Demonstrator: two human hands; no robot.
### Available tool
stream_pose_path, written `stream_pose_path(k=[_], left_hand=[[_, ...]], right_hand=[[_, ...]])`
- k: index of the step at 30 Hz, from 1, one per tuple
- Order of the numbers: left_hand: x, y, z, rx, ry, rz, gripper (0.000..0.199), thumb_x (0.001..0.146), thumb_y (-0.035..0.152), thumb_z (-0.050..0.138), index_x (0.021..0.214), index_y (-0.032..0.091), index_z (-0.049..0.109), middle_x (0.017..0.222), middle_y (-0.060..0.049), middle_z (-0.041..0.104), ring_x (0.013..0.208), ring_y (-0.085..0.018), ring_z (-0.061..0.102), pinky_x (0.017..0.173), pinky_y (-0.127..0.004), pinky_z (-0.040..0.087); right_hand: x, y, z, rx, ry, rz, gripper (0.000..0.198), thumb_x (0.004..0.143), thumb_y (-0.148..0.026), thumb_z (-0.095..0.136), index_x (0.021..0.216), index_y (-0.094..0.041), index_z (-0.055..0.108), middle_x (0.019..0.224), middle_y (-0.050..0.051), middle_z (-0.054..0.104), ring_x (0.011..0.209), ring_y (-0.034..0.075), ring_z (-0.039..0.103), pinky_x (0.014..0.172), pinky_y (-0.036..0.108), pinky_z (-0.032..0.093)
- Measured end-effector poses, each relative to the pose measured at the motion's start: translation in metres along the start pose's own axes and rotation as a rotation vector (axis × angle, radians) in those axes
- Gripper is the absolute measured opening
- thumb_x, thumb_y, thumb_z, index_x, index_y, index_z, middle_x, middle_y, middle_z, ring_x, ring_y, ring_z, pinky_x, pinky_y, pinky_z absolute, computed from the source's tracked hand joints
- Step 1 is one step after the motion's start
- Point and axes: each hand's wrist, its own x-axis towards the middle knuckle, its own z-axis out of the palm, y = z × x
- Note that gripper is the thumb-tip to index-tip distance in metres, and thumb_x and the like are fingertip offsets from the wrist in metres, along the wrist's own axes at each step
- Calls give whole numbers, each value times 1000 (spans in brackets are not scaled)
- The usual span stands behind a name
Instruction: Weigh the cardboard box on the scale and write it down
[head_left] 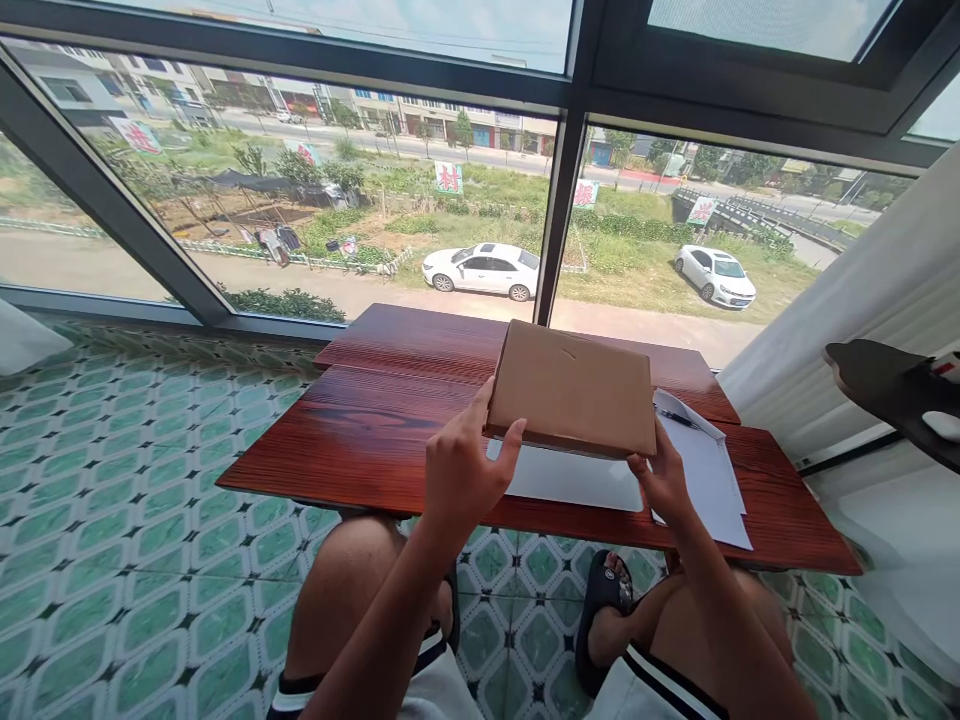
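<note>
A flat brown cardboard box (574,385) is lifted a little above a red-brown wooden table (360,430), tilted with its near edge raised. My left hand (461,470) grips its near left corner, thumb on the front edge. My right hand (660,480) holds the near right corner from below. Under the box lies a white sheet (570,478) flat on the table. To the right of the box sits a stack of white papers (709,470) with a dark pen (679,418) on top.
A large window (420,200) runs behind the table, with parked cars outside. Green patterned floor tiles (135,520) spread to the left. White curtain (862,300) and a dark shelf (885,385) stand at the right. My knees sit under the table's near edge.
</note>
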Motion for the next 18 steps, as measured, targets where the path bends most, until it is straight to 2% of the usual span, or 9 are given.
stream_pose_path(k=[3, 10, 14, 18], left_hand=[[-1, 3, 4, -71, -40, -10, 56, 91, 48, 50, 140, 21, 50, 118, -9, 71, 106, -27, 68, 93, -38, 51], [3, -2, 6, -465, -183, -85, 51, 96, 52, 39, 134, 24, 59, 126, -6, 69, 105, -23, 68, 85, -32, 55], [7, -7, 11, -584, -208, -126, 54, 95, 55, 40, 132, 21, 60, 124, -6, 69, 112, -24, 65, 91, -34, 56], [10, -12, 16, -752, -253, -171, 56, 95, 57, 41, 132, 20, 60, 131, -6, 65, 120, -25, 61, 90, -35, 59]], right_hand=[[-3, 5, -11, -85, 29, -25, 73, 88, -52, 63, 151, -21, 40, 154, 14, 39, 144, 31, 36, 119, 48, 32], [-6, 23, -32, -48, 18, -17, 71, 88, -50, 64, 150, -24, 41, 153, 13, 40, 144, 33, 35, 120, 52, 26], [-7, 21, -34, -7, 36, 13, 74, 87, -50, 66, 151, -22, 41, 155, 14, 37, 144, 33, 35, 119, 51, 28], [-7, 21, -34, -48, 48, 7, 74, 86, -52, 66, 148, -20, 44, 155, 14, 37, 142, 33, 37, 119, 51, 30]])
